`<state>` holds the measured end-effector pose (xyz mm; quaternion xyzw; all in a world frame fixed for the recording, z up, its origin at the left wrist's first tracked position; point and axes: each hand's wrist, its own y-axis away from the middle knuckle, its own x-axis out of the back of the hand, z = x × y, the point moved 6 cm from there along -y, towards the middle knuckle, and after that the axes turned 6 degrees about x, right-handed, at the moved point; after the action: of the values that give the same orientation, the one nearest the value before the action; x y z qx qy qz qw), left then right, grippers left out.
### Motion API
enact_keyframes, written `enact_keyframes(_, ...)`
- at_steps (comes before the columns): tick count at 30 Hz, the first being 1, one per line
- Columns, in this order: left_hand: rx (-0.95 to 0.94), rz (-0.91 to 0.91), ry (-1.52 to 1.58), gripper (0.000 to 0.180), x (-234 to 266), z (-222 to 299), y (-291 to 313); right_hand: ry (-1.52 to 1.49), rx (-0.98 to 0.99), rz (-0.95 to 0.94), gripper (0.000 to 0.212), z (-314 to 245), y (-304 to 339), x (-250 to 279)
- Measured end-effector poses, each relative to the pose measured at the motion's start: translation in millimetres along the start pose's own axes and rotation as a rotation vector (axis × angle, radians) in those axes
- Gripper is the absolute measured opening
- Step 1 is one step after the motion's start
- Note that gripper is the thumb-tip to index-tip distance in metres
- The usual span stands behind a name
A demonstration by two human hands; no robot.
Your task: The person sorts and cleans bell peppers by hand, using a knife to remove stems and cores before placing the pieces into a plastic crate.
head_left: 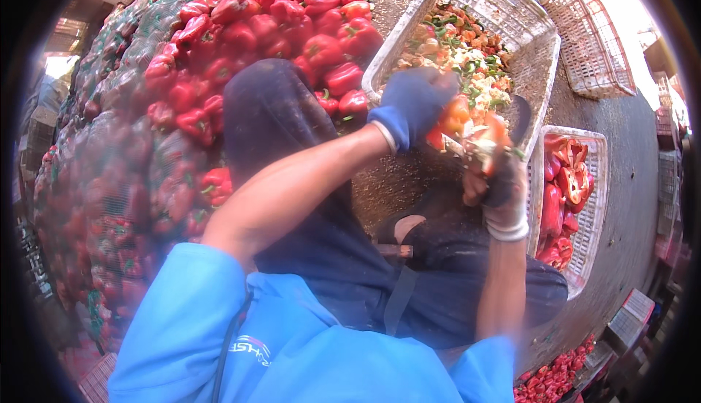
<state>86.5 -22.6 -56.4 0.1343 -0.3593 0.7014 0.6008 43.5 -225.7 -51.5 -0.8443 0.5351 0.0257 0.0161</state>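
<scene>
My left hand, in a blue glove, is closed on a red bell pepper over the near edge of a white crate. My right hand, in a dark glove with a white cuff and some bare fingers, is closed beside it. From this hand rises a dark curved blade, seemingly a knife; its handle is hidden. Between the hands is a cut, pale, seedy pepper piece, blurred by motion. Pepper cores and trimmings lie in the crate.
Whole red peppers are heaped at the far left, beside stacked net sacks of peppers. Right of my knee, a white basket holds cut red peppers. Another crate leans at the far right.
</scene>
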Motion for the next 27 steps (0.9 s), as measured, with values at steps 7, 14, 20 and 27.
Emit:
enact_keyframes(7, -0.33, -0.102, 0.002, 0.033, -7, -4, -3, -0.025, -0.195, 0.22, 0.029, -30, -6, 9)
enact_keyframes(14, -0.019, -0.429, 0.993, 0.029, -25, -4, 13, 0.669, 0.281, 0.007, 0.034, -58, -17, -14)
enact_keyframes(20, 0.004, -0.565, 0.98, 0.035, 0, 32, 9, -0.047, -0.244, 0.122, 0.047, -54, -12, -23)
enact_keyframes(27, 0.562, -0.958, 1.249, 0.035, -18, 22, 29, 0.749, 0.154, -0.201, 0.065, -56, -15, -29)
